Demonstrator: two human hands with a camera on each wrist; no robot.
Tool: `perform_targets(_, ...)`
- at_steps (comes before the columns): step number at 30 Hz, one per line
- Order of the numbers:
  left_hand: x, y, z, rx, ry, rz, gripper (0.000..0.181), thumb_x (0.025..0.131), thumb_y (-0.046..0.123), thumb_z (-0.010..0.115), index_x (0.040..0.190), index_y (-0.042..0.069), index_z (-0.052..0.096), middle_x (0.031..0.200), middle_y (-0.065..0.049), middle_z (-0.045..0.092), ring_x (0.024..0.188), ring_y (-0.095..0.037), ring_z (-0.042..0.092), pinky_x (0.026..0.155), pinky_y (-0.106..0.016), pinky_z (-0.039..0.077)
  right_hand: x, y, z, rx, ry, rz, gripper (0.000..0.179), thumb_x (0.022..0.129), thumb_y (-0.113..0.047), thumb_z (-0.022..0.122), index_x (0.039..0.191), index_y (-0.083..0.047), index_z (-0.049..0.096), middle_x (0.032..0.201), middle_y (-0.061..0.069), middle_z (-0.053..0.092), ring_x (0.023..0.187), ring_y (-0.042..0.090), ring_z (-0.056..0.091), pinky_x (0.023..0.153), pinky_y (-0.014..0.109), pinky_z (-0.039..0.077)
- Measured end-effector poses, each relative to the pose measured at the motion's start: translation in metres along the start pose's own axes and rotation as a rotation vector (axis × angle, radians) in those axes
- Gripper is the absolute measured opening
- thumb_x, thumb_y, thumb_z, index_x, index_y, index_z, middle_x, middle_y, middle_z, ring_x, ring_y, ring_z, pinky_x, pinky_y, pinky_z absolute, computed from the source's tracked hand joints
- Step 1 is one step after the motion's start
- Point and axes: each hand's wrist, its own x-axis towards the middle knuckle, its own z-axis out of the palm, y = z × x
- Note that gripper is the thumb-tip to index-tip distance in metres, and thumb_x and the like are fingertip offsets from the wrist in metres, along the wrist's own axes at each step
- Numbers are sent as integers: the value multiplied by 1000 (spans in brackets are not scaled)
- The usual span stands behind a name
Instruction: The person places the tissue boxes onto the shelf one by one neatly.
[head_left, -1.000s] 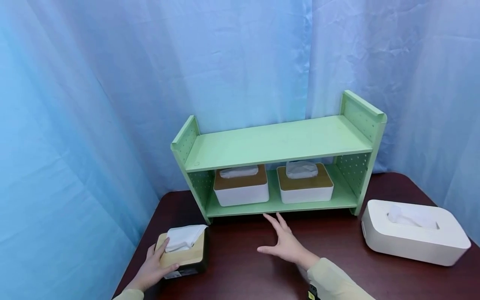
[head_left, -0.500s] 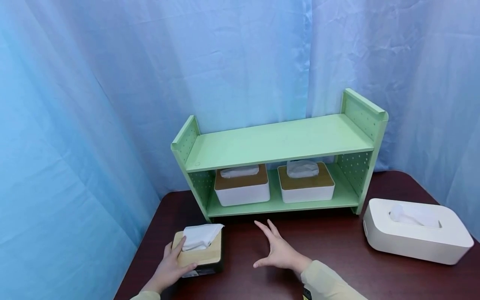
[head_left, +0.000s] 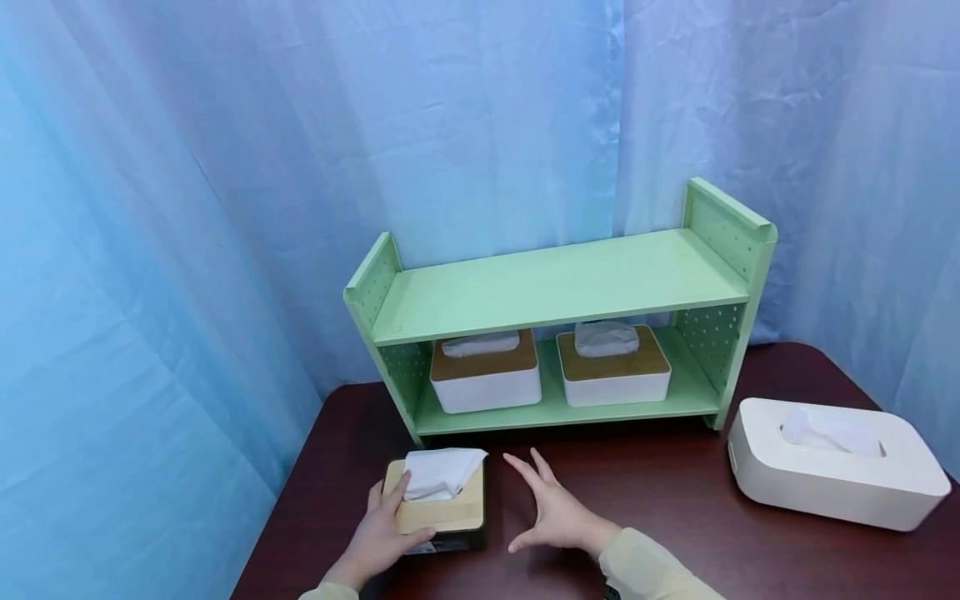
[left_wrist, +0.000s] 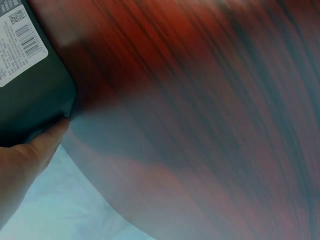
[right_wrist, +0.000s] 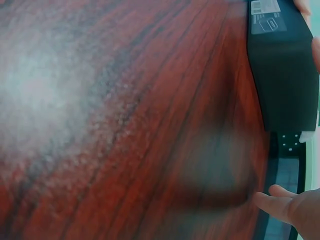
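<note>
A black tissue box with a light wooden lid (head_left: 450, 518) and a white tissue (head_left: 438, 473) sticking out sits before the shelf. My left hand (head_left: 382, 529) holds it by its left end, thumb at the front side and index finger over the lid beside the tissue. The left wrist view shows the box's dark side with a barcode label (left_wrist: 30, 42) and a fingertip against its corner. My right hand (head_left: 555, 512) holds nothing; its fingers are spread a little right of the box. In the right wrist view the box's dark end (right_wrist: 282, 90) lies above the right fingertips.
A green two-tier shelf (head_left: 555, 283) stands behind. On its lower tier are two white tissue boxes with brown lids, a left one (head_left: 487, 392) and a right one (head_left: 618, 389). A long white tissue box (head_left: 832, 492) lies at the right of the dark red table (head_left: 645, 475). Blue curtains surround it.
The left hand has moved the black tissue box to the right along the table. The right hand has shifted slightly left and toward the front edge, so the gap between them has narrowed.
</note>
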Motion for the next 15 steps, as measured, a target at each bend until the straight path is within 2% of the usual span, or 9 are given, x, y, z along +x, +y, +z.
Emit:
perform_targets(3,1,6,7,7,10,26,98,67,46,82,144,3,39,137,-38,26,115,-46,49,89,-50,47,0,0,2,-8,-5,-1,116,58,-27,91,150,-22,21,148,40,3,122,55,42,85,50,49)
perform_targets(8,2,16,17,-4,11,41,99,67,50,81,144,3,38,136,-39,26,115,-47,49,88,-51,47,0,-1,5,-15,-7,-7,116,57,-28,91,150,-19,22,148,41,3,127,59,31,89,58,44)
perform_targets(15,2,36,29,-23,19,85,98,69,48,81,143,0,38,137,-40,25,116,-47,48,88,-52,47,-3,1,8,-9,-34,15,118,57,-30,91,151,-22,20,148,41,1,128,61,26,92,63,40)
